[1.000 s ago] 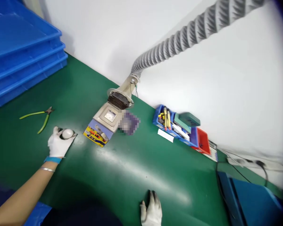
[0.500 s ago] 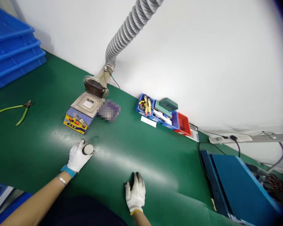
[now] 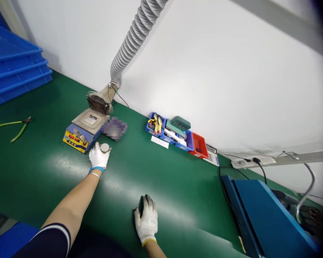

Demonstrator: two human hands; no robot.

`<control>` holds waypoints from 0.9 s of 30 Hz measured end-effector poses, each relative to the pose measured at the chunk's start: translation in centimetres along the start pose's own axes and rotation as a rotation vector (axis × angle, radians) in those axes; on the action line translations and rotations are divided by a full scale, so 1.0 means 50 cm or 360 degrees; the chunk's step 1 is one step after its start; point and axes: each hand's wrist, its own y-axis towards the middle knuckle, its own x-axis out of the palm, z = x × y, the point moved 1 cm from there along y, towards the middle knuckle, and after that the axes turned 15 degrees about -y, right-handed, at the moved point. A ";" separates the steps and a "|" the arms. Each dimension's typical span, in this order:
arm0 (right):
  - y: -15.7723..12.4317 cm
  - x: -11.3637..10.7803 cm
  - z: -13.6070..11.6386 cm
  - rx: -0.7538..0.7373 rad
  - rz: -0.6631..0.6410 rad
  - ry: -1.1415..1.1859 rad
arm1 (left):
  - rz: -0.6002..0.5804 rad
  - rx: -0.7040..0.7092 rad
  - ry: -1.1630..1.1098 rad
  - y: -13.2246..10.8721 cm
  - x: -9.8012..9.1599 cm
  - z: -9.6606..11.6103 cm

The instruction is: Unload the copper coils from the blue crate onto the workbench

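Observation:
My left hand (image 3: 98, 156), in a white glove, reaches out over the green bench and grips a small round grey tin (image 3: 105, 147) with a pale lid. The tin sits just right of a blue and yellow heating plate (image 3: 82, 129). My right hand (image 3: 146, 219), also gloved, lies flat on the green mat (image 3: 177, 186) near the front edge, fingers stretched out, holding nothing.
A grey ribbed extraction hose (image 3: 129, 39) ends in a fan hood (image 3: 98, 103) over the heating plate. Green-handled cutters (image 3: 13, 128) lie at the left, stacked blue trays (image 3: 16, 68) behind them. Small parts bins (image 3: 177, 134) and a calculator (image 3: 212, 154) line the wall. A blue box (image 3: 266, 215) stands at the right.
My left hand has carried the round tin from the left part of the bench rightward and then forward to beside the heating plate. The view swung right. My right hand stays flat.

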 end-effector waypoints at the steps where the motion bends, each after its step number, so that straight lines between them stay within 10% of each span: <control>1: 0.002 0.002 0.003 0.0000 0.0000 0.0000 | 0.0014 -0.0004 0.0000 0.001 0.001 0.004; 11: 0.035 -0.032 -0.057 -0.0360 0.0017 0.0265 | 0.0114 -0.0177 -0.0336 -0.109 -0.145 -0.064; 16: 0.151 -0.061 -0.306 -0.0888 -0.0197 0.0694 | 0.0261 -0.0393 -0.0198 0.037 -0.239 -0.117; 21: 0.292 -0.037 -0.533 -0.0359 -0.0271 0.0740 | -0.0036 -0.0468 -0.0104 0.188 -0.259 -0.153; 27: 0.377 0.012 -0.623 0.0003 -0.0139 0.0757 | -0.0166 -0.0294 -0.0076 0.214 -0.242 -0.195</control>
